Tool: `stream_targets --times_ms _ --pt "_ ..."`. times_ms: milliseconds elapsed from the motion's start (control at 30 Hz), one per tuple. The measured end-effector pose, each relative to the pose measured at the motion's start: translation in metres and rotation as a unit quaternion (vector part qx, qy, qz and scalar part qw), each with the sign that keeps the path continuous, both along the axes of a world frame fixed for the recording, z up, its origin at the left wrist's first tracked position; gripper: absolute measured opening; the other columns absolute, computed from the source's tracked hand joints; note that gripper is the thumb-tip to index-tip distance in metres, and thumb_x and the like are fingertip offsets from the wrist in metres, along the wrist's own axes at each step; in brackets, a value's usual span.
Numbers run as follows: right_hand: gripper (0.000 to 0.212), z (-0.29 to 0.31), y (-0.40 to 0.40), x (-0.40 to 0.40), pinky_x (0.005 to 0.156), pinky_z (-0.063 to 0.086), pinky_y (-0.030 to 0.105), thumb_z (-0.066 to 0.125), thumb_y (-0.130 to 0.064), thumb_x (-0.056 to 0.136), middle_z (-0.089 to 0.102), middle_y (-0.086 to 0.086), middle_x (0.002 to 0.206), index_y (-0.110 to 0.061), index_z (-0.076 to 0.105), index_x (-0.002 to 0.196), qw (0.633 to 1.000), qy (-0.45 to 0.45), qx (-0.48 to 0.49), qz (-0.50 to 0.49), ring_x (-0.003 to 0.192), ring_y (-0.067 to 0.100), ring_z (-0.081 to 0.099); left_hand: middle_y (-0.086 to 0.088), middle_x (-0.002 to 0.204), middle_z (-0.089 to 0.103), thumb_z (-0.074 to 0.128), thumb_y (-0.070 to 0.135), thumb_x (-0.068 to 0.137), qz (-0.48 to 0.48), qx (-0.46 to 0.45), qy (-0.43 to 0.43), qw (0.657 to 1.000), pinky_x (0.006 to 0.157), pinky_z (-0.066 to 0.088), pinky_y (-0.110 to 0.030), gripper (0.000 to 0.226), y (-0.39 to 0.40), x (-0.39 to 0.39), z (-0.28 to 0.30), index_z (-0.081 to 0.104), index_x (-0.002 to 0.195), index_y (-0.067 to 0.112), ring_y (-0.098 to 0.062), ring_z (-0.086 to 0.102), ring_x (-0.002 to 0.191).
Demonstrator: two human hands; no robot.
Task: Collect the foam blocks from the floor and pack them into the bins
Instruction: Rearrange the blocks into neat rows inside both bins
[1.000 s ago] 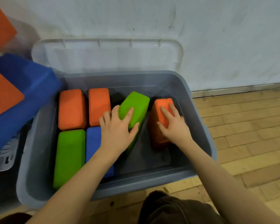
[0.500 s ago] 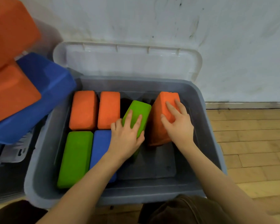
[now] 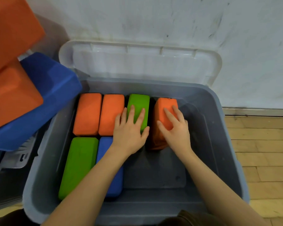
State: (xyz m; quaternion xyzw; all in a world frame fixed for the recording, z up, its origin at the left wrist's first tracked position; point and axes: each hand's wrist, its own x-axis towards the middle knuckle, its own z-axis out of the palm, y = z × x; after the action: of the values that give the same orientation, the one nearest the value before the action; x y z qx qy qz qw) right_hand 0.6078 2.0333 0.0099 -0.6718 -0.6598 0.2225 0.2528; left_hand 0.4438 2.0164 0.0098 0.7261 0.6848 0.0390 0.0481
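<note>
Bin (image 3: 219, 144) approx half full, 6 blocks in; left hand (image 3: 129, 132) flat, pressing green block (image 3: 140, 103) at back wall; right hand (image 3: 175, 128) grasping tilted orange block (image 3: 166, 103); front right corner bare.

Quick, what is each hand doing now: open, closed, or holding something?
Left hand: open, fingers flat on the green block.
Right hand: fingers and thumb curled round the orange block, holding it.
</note>
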Motion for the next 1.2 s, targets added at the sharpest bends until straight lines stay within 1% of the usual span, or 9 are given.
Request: stream_targets --times_ms 200,300,433,567,633,833,1033,1133,1200 --pt "0.059 -0.003 0.003 0.007 0.09 0.047 0.049 0.049 -0.055 0.089 0.004 -0.015 0.157 -0.043 0.029 0.143 0.996 -0.056 -0.036 0.057 0.129 0.032 0.041 -0.013 0.154 0.025 0.02 0.075 0.077 -0.091 0.003 0.017 0.996 0.11 0.015 -0.054 0.081 0.005 -0.027 -0.002 0.026 0.147 0.033 -0.033 0.025 0.14" --pt "0.055 -0.004 0.004 0.003 0.091 0.047 0.049 0.054 -0.048 0.088 0.011 -0.013 0.157 -0.04 0.037 0.141 0.998 -0.025 -0.024 0.044 0.127 0.033 0.043 -0.012 0.155 0.018 0.019 0.076 0.076 -0.133 0.0 0.043 0.99 0.111 0.011 -0.055 0.085 0.006 -0.03 -0.006 0.02 0.148 0.03 -0.035 0.023 0.141" --pt "0.048 -0.005 0.002 -0.01 0.09 0.048 0.047 0.06 -0.037 0.088 0.021 -0.008 0.156 -0.032 0.05 0.135 1.0 0.001 0.002 0.003 0.124 0.034 0.045 -0.019 0.142 0.043 0.032 0.07 0.076 -0.155 0.016 0.032 0.987 0.101 0.028 -0.062 0.081 0.004 -0.038 -0.003 0.049 0.136 0.019 -0.041 0.047 0.125" --pt "0.045 -0.009 -0.005 -0.018 0.088 0.049 0.048 0.062 -0.035 0.087 0.026 -0.005 0.154 -0.03 0.055 0.131 0.999 0.02 0.031 0.013 0.123 0.034 0.046 -0.014 0.15 0.032 0.033 0.07 0.072 -0.145 -0.019 -0.031 0.989 0.11 0.016 -0.054 0.083 0.002 -0.044 0.0 0.042 0.141 0.025 -0.038 0.034 0.134" --pt "0.044 -0.01 -0.004 -0.021 0.087 0.049 0.047 0.061 -0.036 0.088 0.026 -0.006 0.154 -0.032 0.054 0.131 0.999 0.01 0.032 0.012 0.122 0.033 0.046 -0.013 0.148 0.036 0.033 0.069 0.074 -0.142 -0.004 -0.007 0.99 0.108 0.019 -0.054 0.08 0.001 -0.042 -0.002 0.044 0.139 0.025 -0.036 0.039 0.132" --pt "0.049 -0.009 -0.012 -0.024 0.08 0.047 0.042 0.051 -0.042 0.092 0.014 -0.011 0.157 -0.043 0.038 0.14 0.997 -0.06 0.011 0.038 0.121 0.031 0.04 -0.012 0.147 0.038 0.029 0.069 0.078 -0.141 0.02 0.034 0.989 0.106 0.018 -0.054 0.077 0.001 -0.036 -0.007 0.042 0.14 0.026 -0.034 0.037 0.134" --pt "0.05 -0.008 -0.007 -0.031 0.076 0.049 0.042 0.033 -0.045 0.098 0.002 -0.006 0.159 -0.043 0.02 0.146 0.987 -0.134 0.002 0.092 0.114 0.037 0.043 -0.026 0.148 0.028 0.024 0.058 0.084 -0.146 -0.01 0.073 0.987 0.112 0.015 -0.055 0.079 -0.004 -0.034 -0.003 0.033 0.144 0.009 -0.039 0.028 0.138" --pt "0.05 -0.007 -0.007 -0.03 0.081 0.048 0.044 0.033 -0.043 0.099 0.002 -0.003 0.159 -0.041 0.02 0.147 0.986 -0.131 -0.013 0.099 0.112 0.041 0.042 -0.024 0.154 0.011 0.012 0.061 0.079 -0.16 -0.018 0.062 0.985 0.114 -0.006 -0.048 0.087 -0.003 -0.036 0.002 0.018 0.149 0.009 -0.034 0.007 0.144" --pt "0.051 -0.004 -0.004 -0.029 0.094 0.043 0.049 0.034 -0.044 0.099 0.0 -0.002 0.16 -0.041 0.019 0.147 0.985 -0.126 -0.034 0.112 0.12 0.044 0.037 -0.017 0.157 -0.002 0.006 0.063 0.073 -0.152 -0.039 0.015 0.987 0.111 -0.019 -0.041 0.091 -0.003 -0.039 0.005 0.009 0.151 0.015 -0.027 -0.007 0.145"
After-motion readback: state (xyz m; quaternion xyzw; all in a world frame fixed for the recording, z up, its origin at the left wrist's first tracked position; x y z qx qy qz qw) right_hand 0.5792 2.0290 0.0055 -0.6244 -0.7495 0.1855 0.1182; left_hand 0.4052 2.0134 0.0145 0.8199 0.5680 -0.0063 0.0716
